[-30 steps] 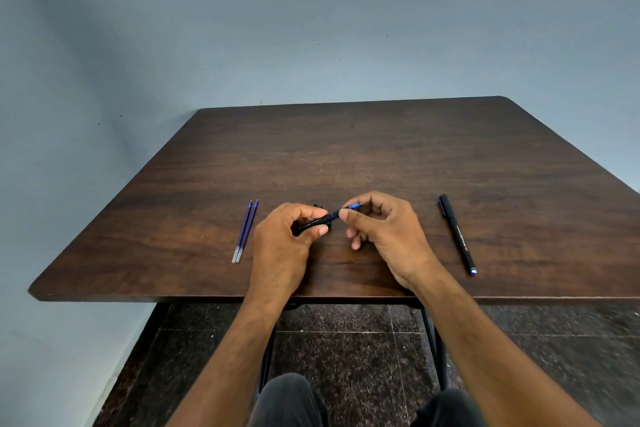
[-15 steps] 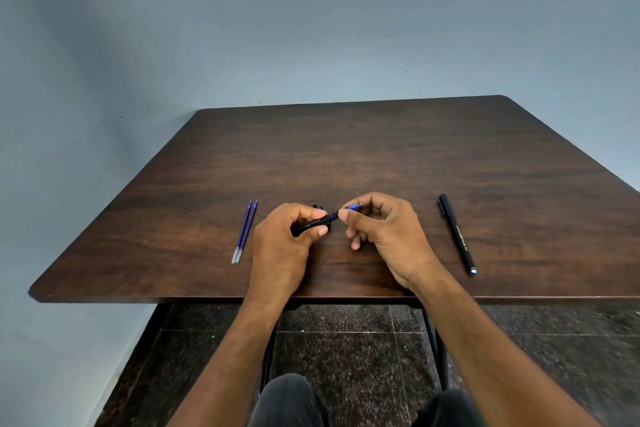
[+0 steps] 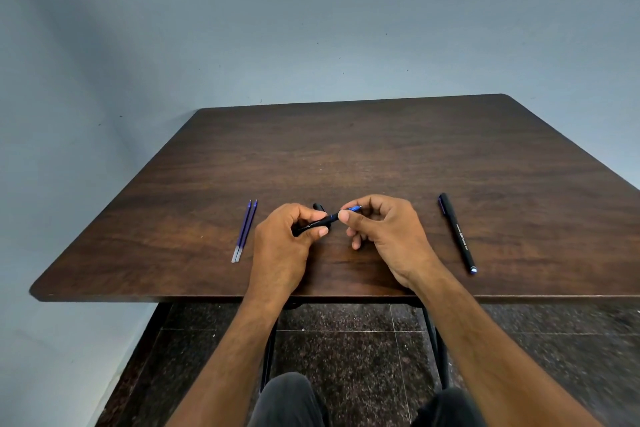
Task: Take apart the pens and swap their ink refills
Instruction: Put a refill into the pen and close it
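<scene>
— Where the two hands meet over the near middle of the table, what is pinched?

— A slim black plastic pen barrel (image 3: 313,222) with pale lettering along its side. The left hand (image 3: 282,246) has its fingers curled round the barrel's rear part, thumb pressed along the side. The right hand (image 3: 384,236) pinches the front end between thumb and forefinger, where a blue grip section and tip (image 3: 354,208) poke out past the fingertips. The barrel slants up to the right, lifted just above the wood.

— Anything right behind that grip?

— A small black piece (image 3: 319,207), perhaps a cap, lies on the table just beyond the left knuckles; it is mostly hidden, so I cannot tell for sure.

— And out to the sides?

— Left of the left hand, a little apart, two thin blue ink refills (image 3: 244,231) lie side by side, touching or nearly so, with pale clear ends toward the person and the points away. Right of the right hand, well apart, a second black capped pen (image 3: 457,233) lies whole on the table, its lettering visible, a bluish end nearest the person and the clip end away.

— What do they rest on?

— A dark brown wooden table (image 3: 381,149) with rounded corners, set against a pale blue-grey wall (image 3: 311,10). Below the near edge show a speckled dark tiled floor (image 3: 346,340) and the person's knees.
</scene>
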The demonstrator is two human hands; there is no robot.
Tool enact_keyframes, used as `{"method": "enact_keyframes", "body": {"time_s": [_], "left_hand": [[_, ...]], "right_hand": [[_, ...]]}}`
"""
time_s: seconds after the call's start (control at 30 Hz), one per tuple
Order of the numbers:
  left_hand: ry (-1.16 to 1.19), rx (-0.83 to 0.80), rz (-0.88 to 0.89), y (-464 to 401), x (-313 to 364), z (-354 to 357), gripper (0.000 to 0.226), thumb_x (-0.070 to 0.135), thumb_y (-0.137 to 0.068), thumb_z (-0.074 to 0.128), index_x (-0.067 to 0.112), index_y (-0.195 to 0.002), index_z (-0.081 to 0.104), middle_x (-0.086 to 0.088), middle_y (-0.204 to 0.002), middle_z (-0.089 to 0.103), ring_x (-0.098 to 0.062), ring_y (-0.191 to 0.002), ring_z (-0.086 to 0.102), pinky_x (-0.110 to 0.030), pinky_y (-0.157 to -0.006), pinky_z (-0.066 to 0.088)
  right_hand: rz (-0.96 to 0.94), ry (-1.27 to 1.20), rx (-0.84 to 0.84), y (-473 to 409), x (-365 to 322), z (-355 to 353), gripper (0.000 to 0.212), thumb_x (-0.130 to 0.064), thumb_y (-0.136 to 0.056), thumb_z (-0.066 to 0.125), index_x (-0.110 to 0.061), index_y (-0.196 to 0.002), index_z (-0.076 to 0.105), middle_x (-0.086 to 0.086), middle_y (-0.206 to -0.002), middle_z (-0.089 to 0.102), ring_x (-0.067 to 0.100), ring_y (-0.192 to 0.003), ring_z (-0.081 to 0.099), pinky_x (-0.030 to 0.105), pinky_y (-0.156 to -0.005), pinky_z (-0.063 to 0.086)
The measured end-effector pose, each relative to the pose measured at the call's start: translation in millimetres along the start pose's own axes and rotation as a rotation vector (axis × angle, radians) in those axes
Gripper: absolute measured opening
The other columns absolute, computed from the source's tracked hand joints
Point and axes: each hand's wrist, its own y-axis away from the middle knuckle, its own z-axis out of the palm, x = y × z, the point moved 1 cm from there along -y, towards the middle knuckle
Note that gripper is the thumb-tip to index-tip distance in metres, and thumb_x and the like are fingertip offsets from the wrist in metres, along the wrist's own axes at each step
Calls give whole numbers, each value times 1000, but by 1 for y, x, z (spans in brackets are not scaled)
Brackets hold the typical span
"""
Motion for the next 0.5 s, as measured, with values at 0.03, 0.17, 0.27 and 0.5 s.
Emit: {"method": "enact_keyframes", "body": {"time_s": [0.03, 0.17, 0.27, 0.5], "left_hand": [[-1, 0, 1, 0, 0, 0, 24, 14, -81, 82, 34, -92, 73, 17, -94, 72, 8, -92, 64, -11, -80, 49], [7, 8, 1, -1, -1, 0, 25, 13, -80, 83, 34, -91, 73, 17, -93, 72, 8, -91, 64, -7, -78, 47], [2, 6, 5, 0, -1, 0, 27, 13, -81, 82, 36, -90, 71, 18, -93, 71, 10, -92, 63, -4, -78, 45], [11, -13, -10, -1, -1, -1, 30, 12, -81, 82, 39, -85, 69, 19, -91, 72, 7, -89, 65, -13, -80, 49]], "right_hand": [[5, 3, 4, 0, 0, 0, 13, -15, -84, 80, -6, -93, 75, 6, -67, 70, 17, -51, 59, 21, -54, 50], [-6, -29, -4, 1, -1, 0, 15, -12, -84, 81, -11, -98, 76, 5, -69, 69, 16, -52, 59, 23, -54, 50], [-7, -8, -15, 1, -2, -1, 14, -14, -84, 81, -13, -98, 77, 2, -68, 69, 18, -54, 58, 26, -57, 52], [5, 49, 20, 3, -6, 1, 13, -17, -81, 82, -9, -90, 77, 4, -66, 71, 17, -51, 58, 24, -55, 53]]}}
